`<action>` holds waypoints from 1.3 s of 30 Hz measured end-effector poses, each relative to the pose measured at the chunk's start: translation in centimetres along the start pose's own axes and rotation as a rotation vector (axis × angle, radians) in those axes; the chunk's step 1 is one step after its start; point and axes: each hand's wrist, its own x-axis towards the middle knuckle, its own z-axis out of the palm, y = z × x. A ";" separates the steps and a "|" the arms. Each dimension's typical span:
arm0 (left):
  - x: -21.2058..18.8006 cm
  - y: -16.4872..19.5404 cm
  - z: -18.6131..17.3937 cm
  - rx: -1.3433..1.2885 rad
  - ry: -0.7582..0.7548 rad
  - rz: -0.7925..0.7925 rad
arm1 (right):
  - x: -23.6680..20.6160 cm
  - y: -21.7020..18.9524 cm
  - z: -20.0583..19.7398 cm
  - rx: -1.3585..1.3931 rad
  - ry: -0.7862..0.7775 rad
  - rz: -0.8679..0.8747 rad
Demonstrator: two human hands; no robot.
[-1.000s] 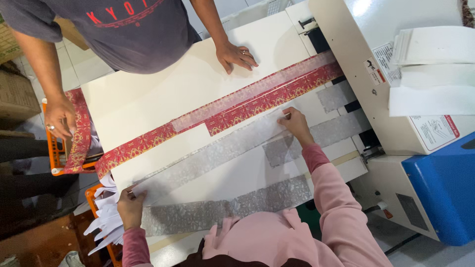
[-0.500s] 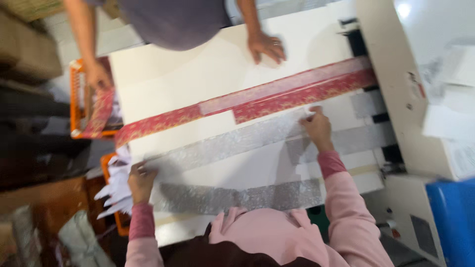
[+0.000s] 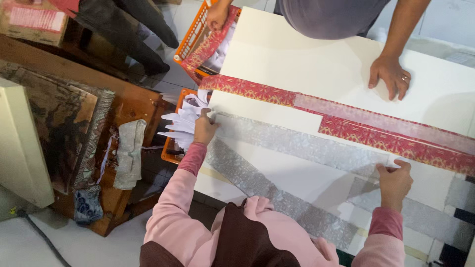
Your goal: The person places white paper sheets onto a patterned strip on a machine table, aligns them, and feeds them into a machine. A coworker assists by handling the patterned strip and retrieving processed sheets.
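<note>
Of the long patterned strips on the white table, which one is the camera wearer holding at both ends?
The upper grey translucent patterned strip: left hand and right hand pinch its ends. The red strip lies beyond; the other grey strip lies nearer, untouched.

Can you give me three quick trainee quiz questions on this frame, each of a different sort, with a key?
1. True or false: the left hand and right hand hold opposite ends of the same grey patterned strip.
2. The red patterned strip lies: A) between the grey strip and the co-worker's hand; B) on the floor; C) inside the basket.
3. What colour is the basket at the table's end?

Key: 1 true; 2 A; 3 orange.
</note>
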 end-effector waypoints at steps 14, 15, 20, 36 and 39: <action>0.6 0.0 -0.5 0.056 0.002 -0.096 | -0.3 -0.3 -0.2 -0.039 0.015 0.030; 0.3 0.1 -0.3 0.119 0.044 -0.042 | -0.3 -0.2 -0.1 -0.069 -0.003 0.068; -4.0 1.5 1.1 0.311 0.096 0.493 | -2.7 -1.3 1.0 -0.506 0.304 -0.326; -14.7 9.4 10.6 0.525 -0.323 0.876 | -5.0 2.4 -5.8 -0.366 0.231 0.130; -15.6 11.5 12.1 0.492 -0.359 0.913 | -4.3 4.2 -7.2 -0.319 0.188 0.187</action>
